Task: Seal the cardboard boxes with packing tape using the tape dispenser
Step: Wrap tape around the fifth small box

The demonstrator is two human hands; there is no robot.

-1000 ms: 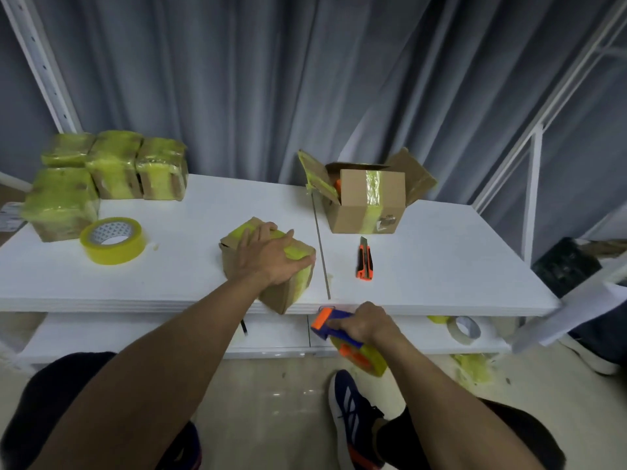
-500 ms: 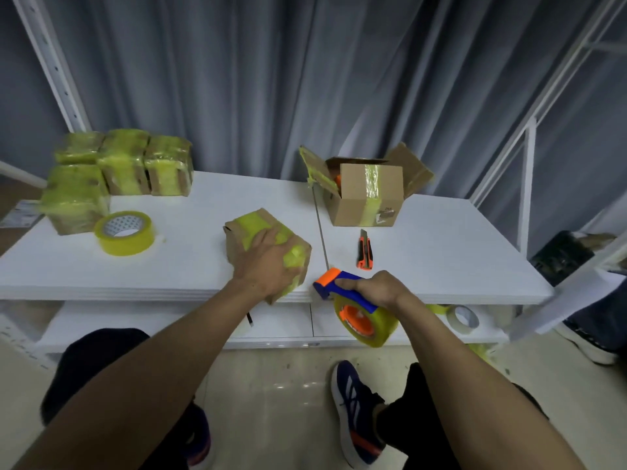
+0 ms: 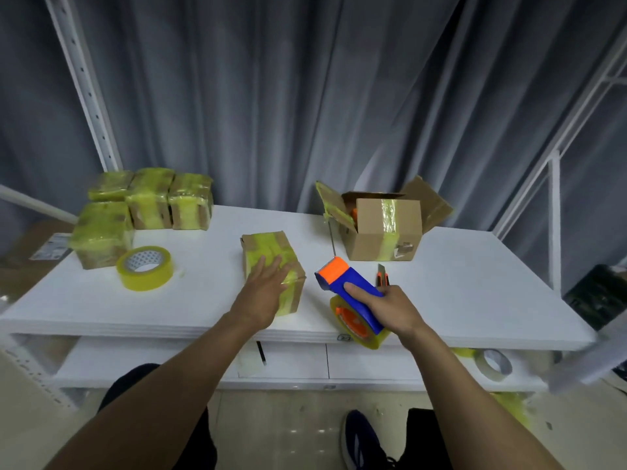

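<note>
At table centre, near the front edge, the small box (image 3: 271, 262) sat flat, heavily wrapped in yellow tape. Our left hand (image 3: 263, 293) lay over its top and near side, fingers straight, pressing rather than gripping. A second ago those fingers curled over it and the box sat skewed at the very edge. Our right hand (image 3: 390, 310) was wrapped round the tape dispenser (image 3: 349, 290) at the box's 3 o'clock, apart from it, blade end aimed toward 11 o'clock. It had come up from below the table (image 3: 475, 283) edge. We judged one pass done and the next strip lining up. Utility knife (image 3: 382, 278) just behind the dispenser, open box (image 3: 386, 228) at 1 o'clock, loose tape roll (image 3: 145, 272) at 9 o'clock, wrapped boxes (image 3: 149, 201) at 10 o'clock.
</note>
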